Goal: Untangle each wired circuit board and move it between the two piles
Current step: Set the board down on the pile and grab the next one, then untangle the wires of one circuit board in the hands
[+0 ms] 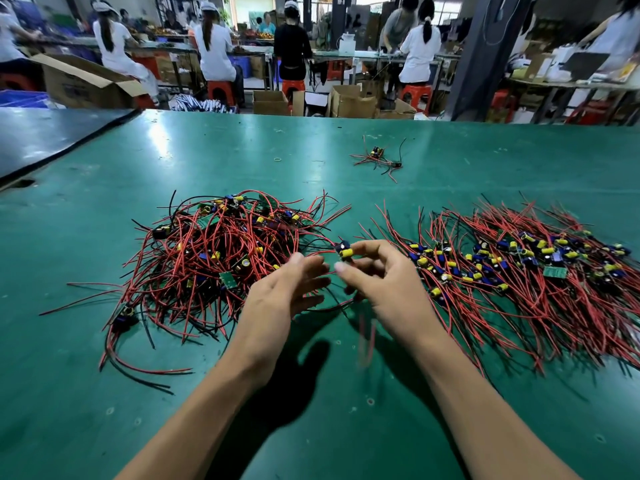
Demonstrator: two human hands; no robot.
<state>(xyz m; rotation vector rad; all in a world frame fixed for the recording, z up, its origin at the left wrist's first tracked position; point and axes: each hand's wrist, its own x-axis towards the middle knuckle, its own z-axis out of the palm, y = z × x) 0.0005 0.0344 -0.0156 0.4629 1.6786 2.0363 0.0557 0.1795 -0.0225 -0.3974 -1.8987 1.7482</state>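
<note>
A tangled pile point(214, 258) of small circuit boards with red and black wires lies on the left of the green table point(346, 410). A neater pile point(519, 268), wires fanned out, lies on the right. Between them my right hand point(377, 275) pinches one wired circuit board point(345, 251) with a yellow capacitor, held above the table; its red and black wires hang down blurred below the hand. My left hand point(287, 292) hovers just left of it, fingers straight and relaxed, holding nothing.
A few loose wired boards point(377, 159) lie farther back on the table, near a rubber band point(278, 160). A dark mat point(45, 136) covers the far left corner. Beyond the table's far edge sit cardboard boxes, red stools and several seated workers.
</note>
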